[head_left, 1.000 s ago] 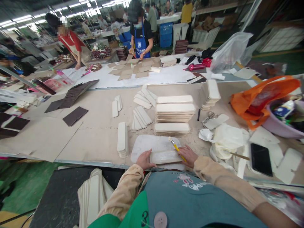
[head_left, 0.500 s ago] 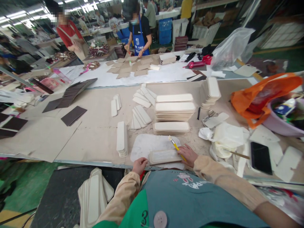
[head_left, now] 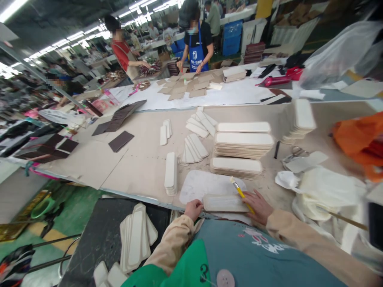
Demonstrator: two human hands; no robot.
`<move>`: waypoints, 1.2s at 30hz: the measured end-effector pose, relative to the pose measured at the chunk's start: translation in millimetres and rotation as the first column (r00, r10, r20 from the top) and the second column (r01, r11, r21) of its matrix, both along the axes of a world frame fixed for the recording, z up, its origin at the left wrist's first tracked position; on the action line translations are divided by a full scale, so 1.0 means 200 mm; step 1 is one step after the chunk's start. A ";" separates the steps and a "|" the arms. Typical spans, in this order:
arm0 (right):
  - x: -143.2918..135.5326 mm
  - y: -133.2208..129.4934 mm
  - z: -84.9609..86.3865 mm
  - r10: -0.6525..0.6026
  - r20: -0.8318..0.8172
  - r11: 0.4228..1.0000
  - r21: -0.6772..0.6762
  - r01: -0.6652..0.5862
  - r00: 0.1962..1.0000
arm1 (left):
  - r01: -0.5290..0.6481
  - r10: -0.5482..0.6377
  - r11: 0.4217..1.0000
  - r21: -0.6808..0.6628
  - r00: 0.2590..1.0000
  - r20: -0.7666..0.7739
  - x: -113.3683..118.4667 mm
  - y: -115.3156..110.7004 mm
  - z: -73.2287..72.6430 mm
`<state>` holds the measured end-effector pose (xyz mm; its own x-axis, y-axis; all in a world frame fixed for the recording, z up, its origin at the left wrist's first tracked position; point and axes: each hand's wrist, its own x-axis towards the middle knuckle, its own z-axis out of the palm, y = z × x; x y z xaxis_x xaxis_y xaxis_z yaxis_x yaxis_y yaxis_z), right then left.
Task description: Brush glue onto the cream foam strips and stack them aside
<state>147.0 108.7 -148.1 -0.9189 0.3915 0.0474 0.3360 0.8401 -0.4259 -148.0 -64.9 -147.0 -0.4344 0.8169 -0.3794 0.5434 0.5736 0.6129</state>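
Note:
A pale rounded strip [head_left: 224, 203] lies at the table's front edge, partly over a white sheet [head_left: 193, 185]. My left hand [head_left: 194, 209] is closed at the strip's left end; its fingertips meet the corner, and how firmly they pinch it is hard to see. My right hand [head_left: 257, 206] grips a yellow brush [head_left: 243, 195] over the strip's right end, bristles pointing up and left. Behind the sheet stand stacks of similar strips [head_left: 243, 144], with a narrow upright stack [head_left: 170, 173] to the left and fanned strips [head_left: 194, 147] between.
Scissors [head_left: 299, 151], a dark stick [head_left: 277, 150] and a white plastic bag [head_left: 329, 187] lie on the right, near an orange bag [head_left: 362, 139]. More strips [head_left: 136, 239] rest on a black surface at lower left. Across the table stands a person in a blue apron [head_left: 196, 52].
The view has swung left, so the table's contents appear further right. My left hand has come up to the strip's left corner. My right hand still holds the brush.

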 end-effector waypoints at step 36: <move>0.11 -0.23 0.23 -0.345 -0.391 0.909 0.089 0.408 0.853 | -0.101 -0.073 0.963 -0.249 0.793 -0.604 -0.74 0.18 0.35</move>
